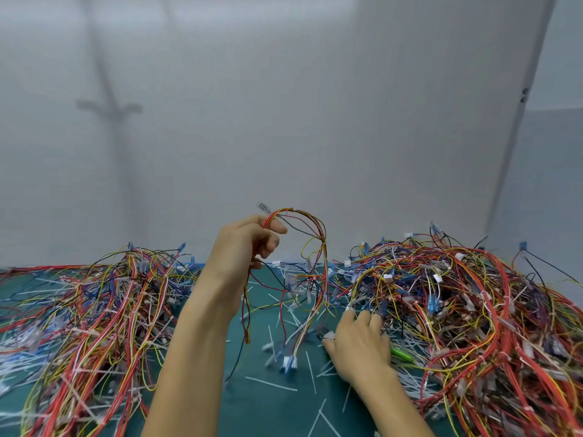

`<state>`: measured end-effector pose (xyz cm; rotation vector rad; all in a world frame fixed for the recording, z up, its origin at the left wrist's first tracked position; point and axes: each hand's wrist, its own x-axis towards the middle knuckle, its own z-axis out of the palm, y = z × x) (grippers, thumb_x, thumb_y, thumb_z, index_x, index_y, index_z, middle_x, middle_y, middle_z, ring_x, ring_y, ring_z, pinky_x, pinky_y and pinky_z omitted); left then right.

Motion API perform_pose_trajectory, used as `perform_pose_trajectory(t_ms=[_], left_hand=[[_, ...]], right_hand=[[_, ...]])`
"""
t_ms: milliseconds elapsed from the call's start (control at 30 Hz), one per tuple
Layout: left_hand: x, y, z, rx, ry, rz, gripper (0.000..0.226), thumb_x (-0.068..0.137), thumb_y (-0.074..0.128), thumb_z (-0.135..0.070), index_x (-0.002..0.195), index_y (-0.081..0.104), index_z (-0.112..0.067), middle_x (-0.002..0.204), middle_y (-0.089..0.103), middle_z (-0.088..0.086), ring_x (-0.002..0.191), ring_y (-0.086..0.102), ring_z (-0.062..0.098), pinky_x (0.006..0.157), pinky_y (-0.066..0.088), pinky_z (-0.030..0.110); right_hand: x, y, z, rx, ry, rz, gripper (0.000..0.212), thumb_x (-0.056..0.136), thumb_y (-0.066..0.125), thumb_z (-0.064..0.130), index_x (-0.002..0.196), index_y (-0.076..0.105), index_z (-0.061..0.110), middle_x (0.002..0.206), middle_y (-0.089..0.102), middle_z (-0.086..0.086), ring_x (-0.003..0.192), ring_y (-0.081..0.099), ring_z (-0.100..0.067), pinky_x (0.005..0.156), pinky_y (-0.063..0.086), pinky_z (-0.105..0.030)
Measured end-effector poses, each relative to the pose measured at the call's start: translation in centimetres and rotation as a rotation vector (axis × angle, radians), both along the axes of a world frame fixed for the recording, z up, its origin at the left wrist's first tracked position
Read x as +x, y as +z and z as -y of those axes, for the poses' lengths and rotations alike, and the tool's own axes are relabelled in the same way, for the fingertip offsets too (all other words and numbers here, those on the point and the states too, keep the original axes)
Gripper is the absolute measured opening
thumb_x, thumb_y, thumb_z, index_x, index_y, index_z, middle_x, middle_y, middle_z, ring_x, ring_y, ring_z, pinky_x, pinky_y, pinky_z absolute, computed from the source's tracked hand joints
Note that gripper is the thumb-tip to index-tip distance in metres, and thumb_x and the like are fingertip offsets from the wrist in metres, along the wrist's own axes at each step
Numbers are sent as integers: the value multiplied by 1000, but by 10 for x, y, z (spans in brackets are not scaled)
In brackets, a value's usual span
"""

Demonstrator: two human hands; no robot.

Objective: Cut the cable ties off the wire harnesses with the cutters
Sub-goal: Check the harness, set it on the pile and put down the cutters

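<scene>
A wire harness (315,247) of red, yellow and black leads is being held up clear of the bench, probably so that its loops are hanging free and any cable ties left on it can be found; the ties on it are being blurred by motion and cannot be picked out with confidence. Its upper bend is being pinched by the left hand (249,247), with the fingers (277,228) curled round the strands and the thumb pressed against them, so the wires are passing through the grip and trailing down beneath it. Below the held harness and to its right, the cutters (402,354) are being covered by the right hand (359,345), only a green handle showing past the hand's outer edge. That hand's fingers are being kept bent downward and close together, but whether they are closed round the tool cannot be told. The tool is judged to be kept low and near so that it can be brought up to the harness quickly. Directly under the harness, cut ties (271,383) are being left scattered on the green mat (262,405). To the harness's left one pile of harnesses (94,310) is being kept, and to its right another pile (473,310), presumably to keep finished and unfinished work apart, though which is which cannot be told.
</scene>
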<state>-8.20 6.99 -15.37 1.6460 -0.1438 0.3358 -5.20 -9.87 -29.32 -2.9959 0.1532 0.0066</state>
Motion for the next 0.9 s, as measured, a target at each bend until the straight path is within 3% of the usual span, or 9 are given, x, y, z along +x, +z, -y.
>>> perform_pose_trajectory(t_ms=[100, 167, 267, 333, 433, 567, 700, 800, 900], left_hand=[[2, 0, 1, -36, 22, 27, 29, 86, 36, -2, 77, 62, -13, 49, 43, -8, 46, 34, 7, 53, 25, 28], [2, 0, 2, -69, 31, 50, 29, 85, 35, -1, 74, 61, -11, 47, 42, -7, 45, 32, 7, 52, 23, 28], [1, 0, 4, -160, 30, 95, 29, 84, 35, 1, 69, 58, -9, 46, 38, -5, 46, 30, 9, 54, 20, 30], [-1, 2, 6, -243, 10, 117, 29, 84, 34, 1, 68, 56, -9, 46, 35, -5, 45, 27, 9, 54, 18, 30], [-3, 5, 7, -323, -26, 139, 28, 84, 33, 1, 68, 54, -9, 46, 34, -5, 43, 25, 8, 50, 17, 27], [-6, 6, -1, -246, 14, 141, 28, 82, 33, 1, 70, 56, -8, 44, 35, -4, 38, 21, 7, 39, 15, 18], [-4, 5, -9, -94, 103, 132, 31, 81, 34, 2, 70, 62, -6, 42, 37, -1, 33, 21, 7, 35, 17, 15], [2, -1, -13, 101, 220, 103, 32, 81, 38, -1, 67, 66, -7, 39, 41, -3, 32, 28, 7, 40, 21, 21], [2, -7, -16, 305, 281, 45, 34, 71, 39, -21, 65, 72, -20, 44, 54, -5, 38, 40, 4, 52, 30, 27]], right_hand=[[-3, 13, -1, 20, 15, 48, 52, 100, 45, 42, 139, 38, 9, 141, 44, -12, 131, 37, -31, 104, 35, -45], [-3, 31, 1, 165, 27, 126, 33, 99, 44, 33, 126, 49, 15, 128, 55, -6, 123, 47, -28, 101, 37, -45], [-6, 60, 5, 739, 145, 105, 16, 93, 55, 27, 105, 56, 16, 98, 61, 1, 95, 58, -20, 85, 45, -38], [-13, 75, 6, 1089, 275, 36, 17, 89, 64, 26, 104, 61, 18, 93, 66, 4, 85, 62, -8, 72, 47, -27], [-20, 83, 2, 1313, 359, 105, 14, 90, 67, 34, 95, 69, 22, 74, 74, 14, 66, 64, 9, 56, 42, -5], [-18, 85, -1, 1476, 295, 277, 23, 92, 64, 32, 78, 75, 17, 58, 60, 9, 55, 51, -4, 56, 39, -17], [-11, 85, 6, 1399, 118, 615, 34, 92, 66, 20, 58, 68, 19, 54, 55, -1, 56, 47, -15, 62, 37, -32], [-5, 81, 13, 1349, -9, 793, 33, 92, 66, 21, 59, 66, 21, 52, 57, 0, 55, 48, -21, 59, 39, -37], [-2, 77, 22, 1288, -71, 929, 30, 92, 65, 29, 64, 64, 19, 54, 59, 1, 55, 49, -20, 57, 40, -38]])
